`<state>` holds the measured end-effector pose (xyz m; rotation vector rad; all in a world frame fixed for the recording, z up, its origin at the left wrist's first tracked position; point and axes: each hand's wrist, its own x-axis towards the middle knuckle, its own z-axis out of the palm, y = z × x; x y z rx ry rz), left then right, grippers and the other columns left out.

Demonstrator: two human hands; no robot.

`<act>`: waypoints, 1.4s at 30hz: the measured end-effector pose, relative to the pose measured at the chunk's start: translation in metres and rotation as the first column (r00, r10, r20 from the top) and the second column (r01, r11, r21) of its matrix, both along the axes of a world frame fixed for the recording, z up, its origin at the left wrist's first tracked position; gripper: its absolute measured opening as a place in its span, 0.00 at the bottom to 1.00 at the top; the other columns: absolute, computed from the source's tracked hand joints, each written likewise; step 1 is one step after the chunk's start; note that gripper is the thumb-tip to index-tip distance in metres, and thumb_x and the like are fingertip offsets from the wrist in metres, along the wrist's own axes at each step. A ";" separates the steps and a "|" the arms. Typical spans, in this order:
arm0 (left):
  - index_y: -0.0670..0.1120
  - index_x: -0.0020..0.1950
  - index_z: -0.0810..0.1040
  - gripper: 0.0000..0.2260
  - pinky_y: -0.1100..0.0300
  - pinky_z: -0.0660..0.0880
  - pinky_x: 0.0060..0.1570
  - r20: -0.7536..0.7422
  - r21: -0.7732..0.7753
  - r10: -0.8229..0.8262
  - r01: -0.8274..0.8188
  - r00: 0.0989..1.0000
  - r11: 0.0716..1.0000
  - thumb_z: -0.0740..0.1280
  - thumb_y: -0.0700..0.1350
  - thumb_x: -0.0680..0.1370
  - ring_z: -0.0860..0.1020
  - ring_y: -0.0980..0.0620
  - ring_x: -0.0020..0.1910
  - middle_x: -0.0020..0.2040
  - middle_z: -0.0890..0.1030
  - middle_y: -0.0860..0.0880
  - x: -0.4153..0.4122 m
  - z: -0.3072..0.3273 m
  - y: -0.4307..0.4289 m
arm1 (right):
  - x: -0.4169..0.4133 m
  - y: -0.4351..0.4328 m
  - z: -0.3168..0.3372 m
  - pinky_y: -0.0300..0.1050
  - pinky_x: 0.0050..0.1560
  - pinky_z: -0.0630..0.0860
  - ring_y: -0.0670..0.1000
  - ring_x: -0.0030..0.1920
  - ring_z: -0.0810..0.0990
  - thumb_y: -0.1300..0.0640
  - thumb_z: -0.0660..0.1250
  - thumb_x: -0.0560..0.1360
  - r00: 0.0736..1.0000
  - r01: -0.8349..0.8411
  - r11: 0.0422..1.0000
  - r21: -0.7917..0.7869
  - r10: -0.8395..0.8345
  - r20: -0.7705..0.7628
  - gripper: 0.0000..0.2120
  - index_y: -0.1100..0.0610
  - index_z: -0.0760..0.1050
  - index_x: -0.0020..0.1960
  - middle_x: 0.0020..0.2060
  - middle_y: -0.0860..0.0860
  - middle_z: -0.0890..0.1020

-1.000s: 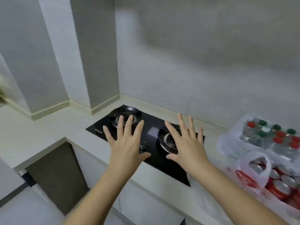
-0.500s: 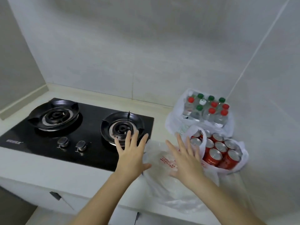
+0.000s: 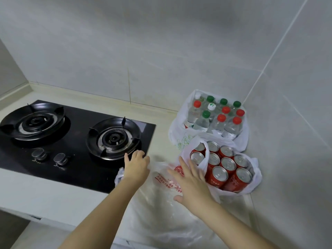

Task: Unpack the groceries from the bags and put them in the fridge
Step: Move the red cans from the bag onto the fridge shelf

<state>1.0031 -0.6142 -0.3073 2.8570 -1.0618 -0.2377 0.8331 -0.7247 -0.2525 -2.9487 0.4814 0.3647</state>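
Three plastic bags sit on the counter in the right corner. The far bag [image 3: 177, 130] holds several water bottles [image 3: 218, 119] with red and green caps. The middle bag [image 3: 255, 178] holds several red drink cans [image 3: 221, 166]. The near bag [image 3: 161, 198] is translucent white with red print and lies rumpled; its contents are hidden. My left hand [image 3: 136, 166] is at that bag's left top edge, fingers bent downward, and whether it grips the plastic is not visible. My right hand [image 3: 190, 178] hovers open over the bag, fingers spread toward the cans.
A black two-burner gas hob [image 3: 75, 141] with two knobs fills the counter to the left. Tiled walls close the back and the right side. The pale counter edge [image 3: 53, 200] runs along the front, with floor below.
The view has swung right from the hob to the bags. Both hands have moved forward and down onto the near bag, and the left hand's fingers have bent.
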 end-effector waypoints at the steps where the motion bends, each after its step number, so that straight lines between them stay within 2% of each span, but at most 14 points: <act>1: 0.48 0.62 0.75 0.13 0.43 0.54 0.72 -0.007 -0.069 0.015 -0.016 1.000 0.997 0.63 0.44 0.78 0.66 0.48 0.68 0.64 0.70 0.49 0.000 0.000 0.003 | 0.001 -0.001 0.000 0.58 0.75 0.44 0.59 0.77 0.34 0.48 0.68 0.76 1.000 -0.029 1.000 0.007 0.029 0.012 0.35 0.39 0.54 0.76 0.78 0.49 0.35; 4: 0.45 0.54 0.76 0.08 0.54 0.70 0.50 -0.038 -0.279 0.019 -0.029 0.999 0.960 0.63 0.41 0.76 0.76 0.47 0.49 0.52 0.76 0.50 0.004 0.022 0.021 | 0.011 -0.003 0.003 0.56 0.75 0.42 0.60 0.77 0.36 0.50 0.66 0.77 0.997 -0.071 0.997 0.019 0.071 0.030 0.24 0.42 0.66 0.71 0.78 0.50 0.37; 7: 0.46 0.51 0.74 0.04 0.56 0.71 0.36 -0.080 -0.402 0.041 -0.070 0.996 0.913 0.65 0.43 0.77 0.76 0.51 0.39 0.44 0.77 0.52 0.016 0.064 0.047 | 0.026 -0.003 0.010 0.54 0.75 0.47 0.59 0.77 0.48 0.50 0.64 0.78 0.997 -0.057 0.998 0.024 0.055 0.050 0.22 0.43 0.67 0.71 0.79 0.53 0.47; 10: 0.48 0.51 0.72 0.04 0.56 0.72 0.34 -0.062 -0.457 0.119 -0.134 0.991 0.879 0.65 0.43 0.77 0.76 0.50 0.37 0.41 0.78 0.52 0.039 0.101 0.071 | 0.042 -0.007 0.024 0.49 0.64 0.64 0.56 0.66 0.69 0.50 0.61 0.78 0.995 -0.035 0.999 -0.020 0.037 0.091 0.19 0.45 0.69 0.69 0.68 0.51 0.68; 12: 0.48 0.52 0.70 0.06 0.53 0.75 0.37 -0.043 -0.492 0.155 -0.156 0.987 0.856 0.64 0.42 0.77 0.77 0.47 0.38 0.43 0.78 0.51 0.057 0.122 0.083 | 0.057 -0.011 0.035 0.48 0.58 0.68 0.55 0.59 0.75 0.51 0.59 0.79 0.992 -0.013 0.999 -0.034 0.018 0.124 0.16 0.47 0.71 0.67 0.61 0.50 0.74; 17: 0.47 0.54 0.68 0.06 0.48 0.75 0.36 0.041 -0.552 0.164 -0.115 0.986 0.826 0.62 0.41 0.78 0.76 0.45 0.37 0.43 0.78 0.48 0.118 0.163 0.090 | 0.123 -0.029 0.073 0.49 0.59 0.67 0.55 0.60 0.74 0.52 0.56 0.80 0.962 0.029 0.990 -0.135 0.009 0.272 0.18 0.51 0.69 0.69 0.60 0.51 0.76; 20: 0.45 0.58 0.67 0.10 0.50 0.73 0.38 0.107 -0.551 0.171 -0.085 0.979 0.830 0.61 0.40 0.78 0.75 0.43 0.41 0.49 0.77 0.49 0.169 0.182 0.079 | 0.172 -0.041 0.101 0.50 0.59 0.67 0.55 0.61 0.74 0.52 0.57 0.79 0.931 0.062 0.980 -0.187 0.011 0.364 0.20 0.50 0.69 0.70 0.61 0.51 0.75; 27: 0.45 0.64 0.68 0.13 0.53 0.69 0.39 0.245 -0.456 0.157 -0.029 0.957 0.889 0.57 0.40 0.80 0.77 0.38 0.49 0.59 0.78 0.42 0.284 0.178 0.031 | 0.273 -0.067 0.116 0.51 0.59 0.67 0.56 0.60 0.74 0.54 0.58 0.79 0.918 0.155 0.960 -0.234 -0.053 0.393 0.18 0.54 0.72 0.67 0.60 0.53 0.76; 29: 0.45 0.64 0.67 0.13 0.53 0.69 0.38 0.232 -0.414 0.145 -0.037 0.962 0.910 0.57 0.40 0.80 0.77 0.39 0.50 0.61 0.77 0.43 0.306 0.161 0.015 | 0.295 -0.075 0.102 0.51 0.59 0.67 0.56 0.61 0.73 0.53 0.58 0.79 0.928 0.184 0.957 -0.225 -0.093 0.362 0.19 0.55 0.71 0.68 0.60 0.54 0.75; 31: 0.45 0.68 0.65 0.16 0.51 0.73 0.44 0.173 -0.322 0.124 -0.063 0.977 0.945 0.58 0.42 0.80 0.75 0.42 0.56 0.64 0.74 0.44 0.323 0.138 0.003 | 0.313 -0.084 0.082 0.51 0.61 0.67 0.56 0.63 0.72 0.52 0.58 0.79 0.946 0.197 0.956 -0.215 -0.127 0.299 0.20 0.55 0.69 0.70 0.63 0.53 0.73; 33: 0.46 0.73 0.59 0.24 0.48 0.71 0.59 0.137 -0.159 0.086 -0.064 0.987 0.985 0.61 0.50 0.80 0.68 0.43 0.67 0.71 0.67 0.44 0.333 0.113 -0.003 | 0.321 -0.091 0.061 0.53 0.66 0.64 0.56 0.69 0.66 0.49 0.59 0.79 0.972 0.178 0.970 -0.167 -0.146 0.186 0.23 0.52 0.67 0.72 0.70 0.54 0.67; 35: 0.47 0.77 0.50 0.33 0.44 0.61 0.70 0.143 -0.015 0.009 -0.007 0.990 1.000 0.60 0.58 0.79 0.56 0.42 0.75 0.77 0.57 0.44 0.337 0.090 -0.005 | 0.321 -0.095 0.041 0.57 0.72 0.57 0.58 0.75 0.56 0.45 0.60 0.78 0.988 0.142 0.987 -0.074 -0.136 0.079 0.26 0.48 0.62 0.75 0.77 0.53 0.56; 38: 0.51 0.79 0.43 0.36 0.39 0.50 0.73 0.155 0.156 -0.174 0.150 0.972 0.976 0.55 0.64 0.79 0.44 0.42 0.78 0.79 0.45 0.46 0.339 0.064 -0.008 | 0.316 -0.099 0.014 0.64 0.74 0.49 0.59 0.78 0.40 0.42 0.62 0.78 0.994 0.103 0.994 0.025 -0.103 -0.021 0.30 0.41 0.55 0.77 0.79 0.50 0.45; 42: 0.52 0.79 0.46 0.34 0.36 0.46 0.72 0.073 0.290 -0.256 0.225 0.964 0.930 0.51 0.66 0.78 0.43 0.43 0.78 0.79 0.47 0.47 0.344 0.043 -0.017 | 0.320 -0.102 -0.014 0.64 0.74 0.46 0.62 0.77 0.38 0.38 0.60 0.77 0.978 0.108 0.994 0.023 -0.102 -0.182 0.33 0.44 0.53 0.78 0.79 0.52 0.43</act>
